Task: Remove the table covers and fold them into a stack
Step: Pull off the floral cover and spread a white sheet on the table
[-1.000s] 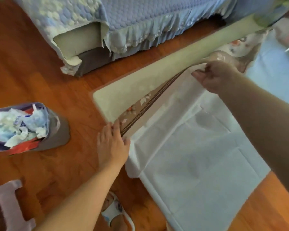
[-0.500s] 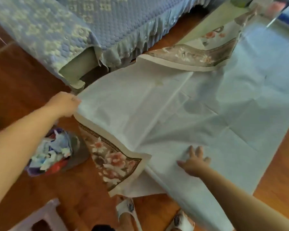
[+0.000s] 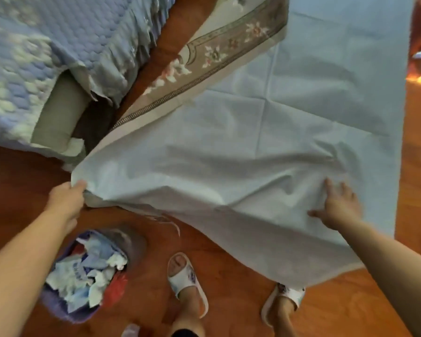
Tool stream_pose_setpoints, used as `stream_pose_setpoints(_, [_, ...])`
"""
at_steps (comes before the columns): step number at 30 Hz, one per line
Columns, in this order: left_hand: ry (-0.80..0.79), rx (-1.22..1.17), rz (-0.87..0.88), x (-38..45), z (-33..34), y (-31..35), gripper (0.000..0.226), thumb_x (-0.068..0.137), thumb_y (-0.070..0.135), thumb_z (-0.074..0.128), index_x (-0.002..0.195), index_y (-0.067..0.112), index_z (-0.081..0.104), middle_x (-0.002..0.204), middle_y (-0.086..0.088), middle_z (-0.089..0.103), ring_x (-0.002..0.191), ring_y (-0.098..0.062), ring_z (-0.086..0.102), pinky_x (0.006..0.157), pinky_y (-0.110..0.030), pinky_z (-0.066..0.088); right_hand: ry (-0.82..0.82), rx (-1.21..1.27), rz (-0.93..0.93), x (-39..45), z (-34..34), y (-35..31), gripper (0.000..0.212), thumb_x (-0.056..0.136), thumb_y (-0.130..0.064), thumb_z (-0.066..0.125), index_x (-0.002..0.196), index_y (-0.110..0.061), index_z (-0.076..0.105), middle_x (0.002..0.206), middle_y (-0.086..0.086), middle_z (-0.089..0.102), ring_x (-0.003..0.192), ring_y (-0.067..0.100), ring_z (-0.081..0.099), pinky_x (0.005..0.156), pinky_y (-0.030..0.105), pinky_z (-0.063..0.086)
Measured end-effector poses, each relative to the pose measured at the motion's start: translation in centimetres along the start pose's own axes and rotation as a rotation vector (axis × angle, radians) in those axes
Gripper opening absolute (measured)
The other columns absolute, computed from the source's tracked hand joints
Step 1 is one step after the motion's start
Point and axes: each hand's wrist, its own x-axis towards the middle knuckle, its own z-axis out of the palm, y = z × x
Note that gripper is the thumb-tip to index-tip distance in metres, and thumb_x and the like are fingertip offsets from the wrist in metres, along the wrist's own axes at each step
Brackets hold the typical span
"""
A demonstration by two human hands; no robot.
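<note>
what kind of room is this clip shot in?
Probably a home living room or bedroom: a piece of furniture under a quilted blue cover with a ruffled skirt, a polished wooden floor, a full wastebasket, and the person in house slippers. Sofa or bed, cannot tell.

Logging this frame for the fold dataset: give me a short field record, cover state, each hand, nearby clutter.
cover: table cover, pale backing up, floral border folded over at top
left hand: left hand pinches the cover's left corner
right hand: right hand flat on the cover, fingers spread
clutter: waste bin full of paper, near the left forearm
feet: slippers on the wood floor
</note>
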Motion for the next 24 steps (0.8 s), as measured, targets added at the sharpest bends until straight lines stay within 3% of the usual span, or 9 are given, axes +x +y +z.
stream_pose_setpoints(4, [-0.079,-0.006,0.079,-8.0,-0.2,1.3,0.035,0.099,0.029,0.050,0.122,0.007,0.063,0.107,-0.011,0.063,0.096,-0.027,0.058,0.079,-0.039,0.040,0.207,0.434,0.306,-6.7,6.5,-0.2,0.067,0.095,-0.036,0.061,0.148,-0.009,0.029,0.154,0.027,0.025,0.141,0.045,0.027,0.115,0.049,0.026])
stream_pose_setpoints(7, [-0.038,0.260,0.089,-8.0,-0.8,2.6,0.029,0.100,0.019,0.049,0.123,0.004,0.058,0.114,-0.019,0.060,0.103,-0.037,0.057,0.082,-0.041,0.043,0.231,0.767,0.483,-9.4,9.0,-2.3,0.066,0.096,-0.029,0.058,0.149,-0.003,0.027,0.157,0.025,0.020,0.140,0.045,0.029,0.117,0.049,0.026])
stream_pose_setpoints(9, [0.007,0.569,0.040,-7.0,-1.5,3.1,0.049,0.098,0.020,0.056,0.143,0.005,0.044,0.139,-0.025,0.048,0.126,-0.046,0.048,0.096,-0.050,0.045,0.221,1.173,0.680,-9.0,9.2,-3.5,0.073,0.089,-0.031,0.061,0.150,-0.006,0.029,0.150,0.022,0.033,0.133,0.044,0.042,0.112,0.053,0.038])
stream_pose_setpoints(11, [0.004,0.693,0.028,-7.3,-0.7,3.0,0.066,0.096,0.025,0.059,0.153,0.011,0.029,0.151,-0.025,0.033,0.135,-0.049,0.037,0.107,-0.055,0.039,0.147,1.618,0.800,-8.2,8.6,-3.8,0.058,0.090,-0.024,0.056,0.144,-0.013,0.039,0.124,0.012,0.054,0.117,0.036,0.058,0.101,0.055,0.049])
stream_pose_setpoints(13, [-0.105,0.684,0.273,-9.3,2.3,2.9,0.064,0.099,0.027,0.058,0.155,0.016,0.031,0.155,-0.023,0.030,0.139,-0.046,0.035,0.113,-0.053,0.033,0.119,1.859,0.771,-7.5,7.3,-3.1,0.039,0.098,-0.016,0.045,0.137,-0.019,0.048,0.110,0.007,0.060,0.105,0.029,0.063,0.091,0.052,0.055])
stream_pose_setpoints(15, [-0.238,0.713,0.602,-13.3,6.0,2.1,0.062,0.101,0.031,0.057,0.157,0.023,0.031,0.162,-0.017,0.021,0.148,-0.038,0.024,0.119,-0.050,0.026,0.176,1.882,0.799,-6.3,6.6,-1.2,0.039,0.103,-0.018,0.040,0.140,-0.020,0.048,0.116,0.009,0.063,0.096,0.027,0.065,0.078,0.047,0.056])
stream_pose_setpoints(18, [-0.422,0.938,0.887,-18.2,11.5,1.1,0.065,0.102,0.045,0.048,0.160,0.038,0.019,0.171,-0.003,-0.002,0.157,-0.027,-0.003,0.126,-0.046,0.007,0.076,1.751,0.880,-4.8,6.6,2.3,0.037,0.102,-0.009,0.037,0.134,-0.020,0.054,0.082,0.006,0.069,0.065,0.019,0.066,0.056,0.032,0.056])
stream_pose_setpoints(21, [-0.381,1.143,0.936,-21.2,14.9,0.2,0.076,0.101,0.048,0.045,0.161,0.039,-0.002,0.168,-0.007,-0.019,0.155,-0.032,-0.017,0.127,-0.046,-0.001,0.111,1.579,0.891,-4.3,7.5,4.0,0.026,0.101,-0.009,0.033,0.110,-0.016,0.056,0.061,0.005,0.064,0.042,0.012,0.061,0.034,0.015,0.041])
stream_pose_setpoints(24, [-0.326,1.184,0.905,-22.2,15.7,0.2,0.081,0.100,0.046,0.047,0.161,0.037,-0.006,0.168,-0.008,-0.019,0.155,-0.030,-0.015,0.127,-0.045,0.001,0.150,1.575,0.876,-4.7,7.0,4.0,0.025,0.101,-0.016,0.037,0.080,-0.008,0.049,0.071,0.010,0.061,0.051,0.017,0.058,0.040,0.021,0.041])
